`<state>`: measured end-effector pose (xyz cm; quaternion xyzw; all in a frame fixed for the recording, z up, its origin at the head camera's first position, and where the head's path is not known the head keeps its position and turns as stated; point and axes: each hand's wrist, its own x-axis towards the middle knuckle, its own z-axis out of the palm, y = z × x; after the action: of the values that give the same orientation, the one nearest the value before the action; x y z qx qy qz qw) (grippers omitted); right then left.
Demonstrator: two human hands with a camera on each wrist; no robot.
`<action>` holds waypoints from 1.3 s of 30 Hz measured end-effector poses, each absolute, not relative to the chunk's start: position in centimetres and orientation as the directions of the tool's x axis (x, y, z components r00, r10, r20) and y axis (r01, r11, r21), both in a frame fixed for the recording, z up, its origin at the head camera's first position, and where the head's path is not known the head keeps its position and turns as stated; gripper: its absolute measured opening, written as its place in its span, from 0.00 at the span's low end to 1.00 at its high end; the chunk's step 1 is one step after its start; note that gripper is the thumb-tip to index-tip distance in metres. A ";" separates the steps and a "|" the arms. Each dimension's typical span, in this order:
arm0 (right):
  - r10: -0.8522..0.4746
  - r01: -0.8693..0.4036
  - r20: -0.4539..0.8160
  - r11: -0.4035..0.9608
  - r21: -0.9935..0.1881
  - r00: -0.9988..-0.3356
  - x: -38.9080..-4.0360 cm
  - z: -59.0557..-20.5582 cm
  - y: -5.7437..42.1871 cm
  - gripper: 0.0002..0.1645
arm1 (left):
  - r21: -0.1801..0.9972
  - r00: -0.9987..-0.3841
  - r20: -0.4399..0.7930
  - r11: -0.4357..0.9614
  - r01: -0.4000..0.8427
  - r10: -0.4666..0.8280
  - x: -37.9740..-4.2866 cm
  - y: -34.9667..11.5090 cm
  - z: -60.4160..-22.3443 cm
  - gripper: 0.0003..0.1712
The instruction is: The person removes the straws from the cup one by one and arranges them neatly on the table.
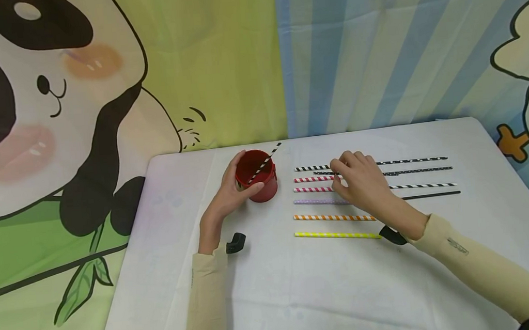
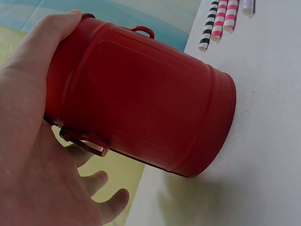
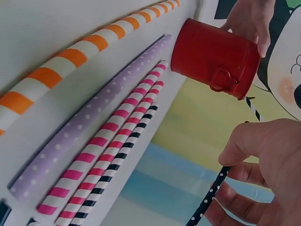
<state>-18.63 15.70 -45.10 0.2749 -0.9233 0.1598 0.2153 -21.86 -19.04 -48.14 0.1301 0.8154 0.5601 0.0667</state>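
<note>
My left hand [image 1: 230,192] holds a small red metal bucket [image 1: 266,189] near its rim, thumb on one side and fingers on the other. In the left wrist view the bucket [image 2: 150,99] shows small loop handles on its sides. A black-and-white striped straw [image 1: 264,163] leans inside it, its top sticking out over the rim. Over the rows of straws, my right hand [image 1: 363,180] pinches a black straw with white dots [image 3: 207,200] between thumb and fingers. Beneath that hand lie a pink striped straw [image 1: 313,189] and a lilac dotted straw [image 1: 318,201].
Nearer me lie an orange striped straw [image 1: 329,217] and a yellow one [image 1: 335,235]. A second column on the right has black patterned straws [image 1: 428,169] and a plain black straw [image 1: 435,194]. All rest on a white-covered table [image 1: 275,299] before a printed curtain [image 1: 228,59].
</note>
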 end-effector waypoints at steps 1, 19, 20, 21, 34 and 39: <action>-0.439 -0.575 0.484 0.800 -0.174 -0.757 -18.5 -45.2 15.9 0.07 | 0.931 -0.957 0.038 0.339 0.138 0.287 -21.9 -19.0 -48.1 0.53; -0.430 -0.561 0.484 0.812 -0.162 -0.762 -16.6 -46.4 19.8 0.09 | 0.929 -0.957 0.015 0.351 0.120 0.289 -21.6 -19.0 -47.5 0.54; -0.432 -0.558 0.473 0.814 -0.163 -0.768 -16.4 -46.4 20.0 0.09 | 0.932 -0.956 0.014 0.343 0.119 0.292 -21.6 -18.9 -47.4 0.54; -0.433 -0.555 0.463 0.816 -0.165 -0.773 -16.3 -46.4 20.3 0.09 | 0.934 -0.956 0.015 0.338 0.119 0.294 -21.6 -18.9 -47.4 0.54; -0.428 -0.533 0.424 0.829 -0.169 -0.798 -14.5 -46.8 23.0 0.07 | 0.922 -0.961 0.018 0.367 0.122 0.275 -21.7 -19.0 -48.0 0.53; -0.420 -0.523 0.414 0.835 -0.172 -0.807 -13.9 -47.1 24.0 0.08 | 0.922 -0.962 0.017 0.367 0.121 0.273 -21.6 -19.0 -47.9 0.54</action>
<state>-13.85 23.97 -47.08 0.2509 -0.9402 0.1401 0.1829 -21.60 -18.98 -47.94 0.1197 0.8239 0.5496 0.0693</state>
